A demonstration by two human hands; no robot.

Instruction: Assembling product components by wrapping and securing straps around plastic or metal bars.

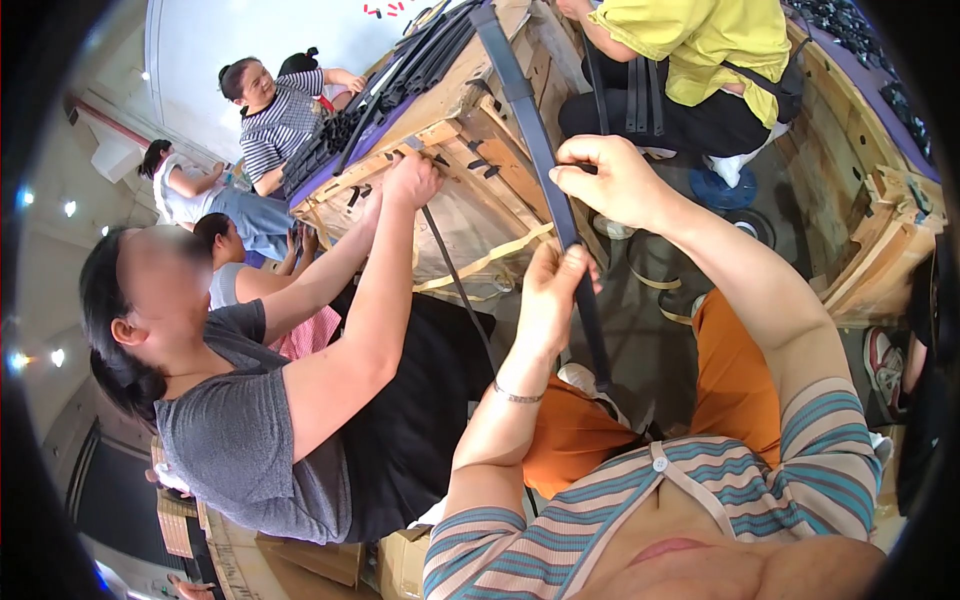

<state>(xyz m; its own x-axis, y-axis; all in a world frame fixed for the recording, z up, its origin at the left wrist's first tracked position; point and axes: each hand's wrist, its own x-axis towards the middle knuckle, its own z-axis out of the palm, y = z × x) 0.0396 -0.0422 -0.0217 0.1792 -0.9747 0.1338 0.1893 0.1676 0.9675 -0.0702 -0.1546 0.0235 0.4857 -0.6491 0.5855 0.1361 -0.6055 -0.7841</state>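
A long dark belt (542,150) runs down in front of me from the top of a wooden crate stand (480,150). Near its upper part a wider band goes round it. My left hand (552,285) is closed on the belt lower down, thumb on top, and the tail hangs below toward my knees. Higher up, my right hand (612,180) is closed in a pinch against the belt's right edge; what lies between its fingertips is hidden. A thin bracelet circles my left wrist.
At my left a person in grey (260,430) works with a narrow dark strip (445,250) at the same stand. Opposite sits a person in yellow (690,50). Dark strips (400,80) lie piled on top. A yellowish strap (490,262) hangs across the stand; a blue round object (722,185) is on the floor.
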